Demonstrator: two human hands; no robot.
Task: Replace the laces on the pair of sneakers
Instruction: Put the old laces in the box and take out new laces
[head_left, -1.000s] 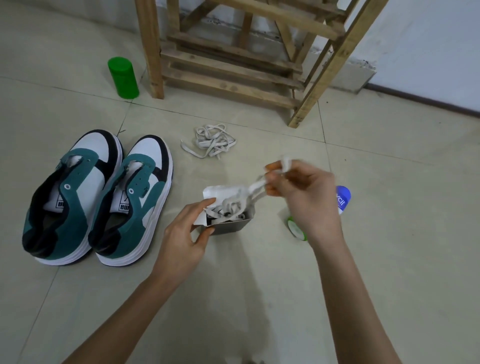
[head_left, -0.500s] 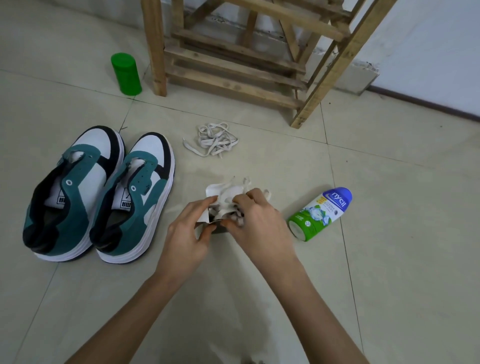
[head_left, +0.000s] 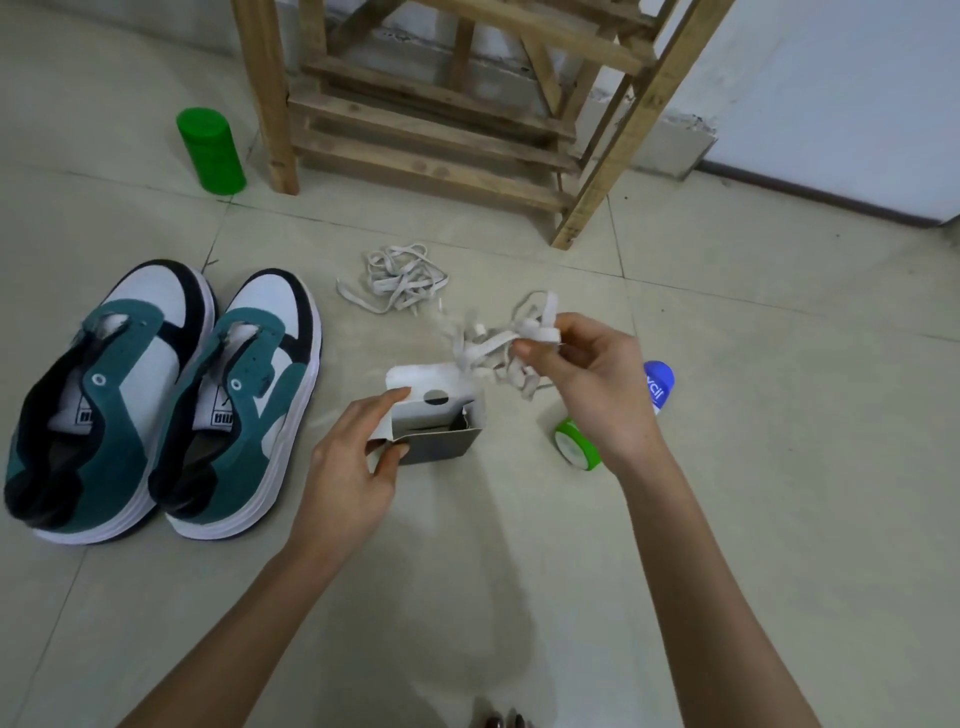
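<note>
Two teal, white and black sneakers (head_left: 156, 400) stand side by side on the floor at the left, without laces. A loose heap of pale laces (head_left: 397, 278) lies on the tiles beyond the box. My left hand (head_left: 353, 462) grips the near left corner of a small open cardboard box (head_left: 441, 428). My right hand (head_left: 587, 384) pinches a tangled bundle of white laces (head_left: 498, 343), lifted above and to the right of the box. The box's inside looks dark and I cannot tell what it holds.
A green cylindrical container (head_left: 210, 150) stands at the back left. A wooden frame (head_left: 447, 114) rises behind the lace heap. A blue and green bottle (head_left: 654, 389) lies on its side, partly behind my right hand. Pale floor tiles (head_left: 779, 467) stretch to the right.
My right hand went from reaching into the box to lifting out a bundle of white laces, up and to the right. My left hand stays on the box.
</note>
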